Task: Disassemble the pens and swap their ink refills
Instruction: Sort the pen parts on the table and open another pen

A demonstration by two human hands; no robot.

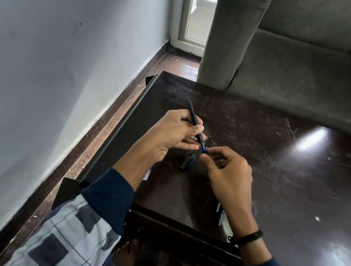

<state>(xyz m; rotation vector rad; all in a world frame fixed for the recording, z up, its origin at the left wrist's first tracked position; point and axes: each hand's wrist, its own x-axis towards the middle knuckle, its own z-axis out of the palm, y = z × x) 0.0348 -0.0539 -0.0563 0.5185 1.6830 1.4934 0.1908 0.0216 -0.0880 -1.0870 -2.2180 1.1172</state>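
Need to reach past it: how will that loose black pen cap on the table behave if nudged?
The pen cap lies on its side and looks cylindrical, so it would probably roll. The table top is glossy, so it may slide too. Small and thin plastic by the look, it is likely very light.

Home living room: sofa (306, 68), table (278, 172).
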